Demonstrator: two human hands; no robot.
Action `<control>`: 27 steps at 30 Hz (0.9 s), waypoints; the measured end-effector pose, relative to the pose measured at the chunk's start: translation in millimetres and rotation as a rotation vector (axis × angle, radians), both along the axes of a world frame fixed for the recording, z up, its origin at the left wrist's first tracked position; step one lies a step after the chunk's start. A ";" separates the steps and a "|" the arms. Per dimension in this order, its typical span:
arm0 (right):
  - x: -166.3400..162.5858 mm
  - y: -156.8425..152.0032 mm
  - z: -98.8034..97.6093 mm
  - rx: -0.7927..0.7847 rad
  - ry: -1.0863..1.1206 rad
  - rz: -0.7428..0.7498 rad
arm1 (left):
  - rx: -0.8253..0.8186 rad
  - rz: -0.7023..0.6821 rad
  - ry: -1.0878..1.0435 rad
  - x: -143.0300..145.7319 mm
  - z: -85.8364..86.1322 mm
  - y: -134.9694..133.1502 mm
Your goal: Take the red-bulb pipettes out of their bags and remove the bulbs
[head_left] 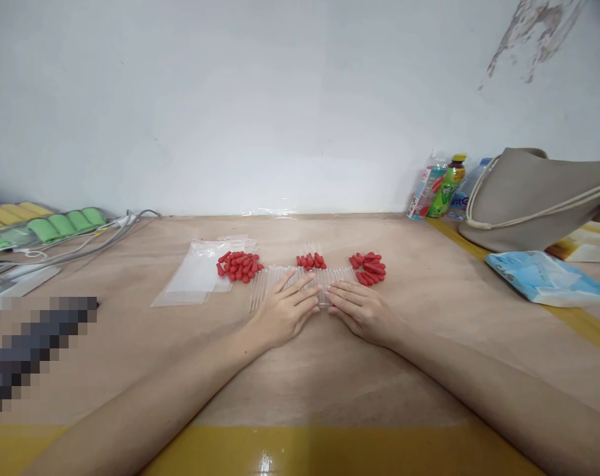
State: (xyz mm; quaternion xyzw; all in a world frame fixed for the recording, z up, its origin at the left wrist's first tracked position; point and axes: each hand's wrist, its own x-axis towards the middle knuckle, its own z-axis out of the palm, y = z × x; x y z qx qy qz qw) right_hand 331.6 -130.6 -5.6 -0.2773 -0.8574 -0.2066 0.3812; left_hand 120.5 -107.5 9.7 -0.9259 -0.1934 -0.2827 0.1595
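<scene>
A row of thin clear tubes [265,283] lies side by side on the table, pointing away from me. My left hand [287,309] rests flat over the left and middle part of the row, fingers stretched out. Over the right part lies my right hand [360,308], its fingers extended towards the left hand with a small gap between. Red rubber bulbs sit just beyond the tubes: a large heap [240,266] at the left, a small group [310,260] in the middle and another heap [368,268] at the right. The tubes' near ends are partly hidden under my hands.
Clear plastic bags [186,281] lie left of the bulbs. Further left are cables [89,246] and green padded rolls [65,226]. At the right stand bottles [447,188], a grey bag [542,198] and a blue packet [548,277]. A white wall [280,112] bounds the back.
</scene>
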 end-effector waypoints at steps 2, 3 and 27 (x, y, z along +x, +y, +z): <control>1.5 -1.9 -1.0 0.004 -0.009 0.011 | -0.005 -0.028 0.010 -0.7 -0.1 -1.2; 2.2 -2.7 -1.3 0.004 -0.014 0.017 | -0.005 -0.040 0.010 -1.0 -0.4 -1.6; 13.7 -12.1 1.6 0.088 -0.127 0.093 | 0.004 -0.129 -0.005 -5.1 0.1 -6.9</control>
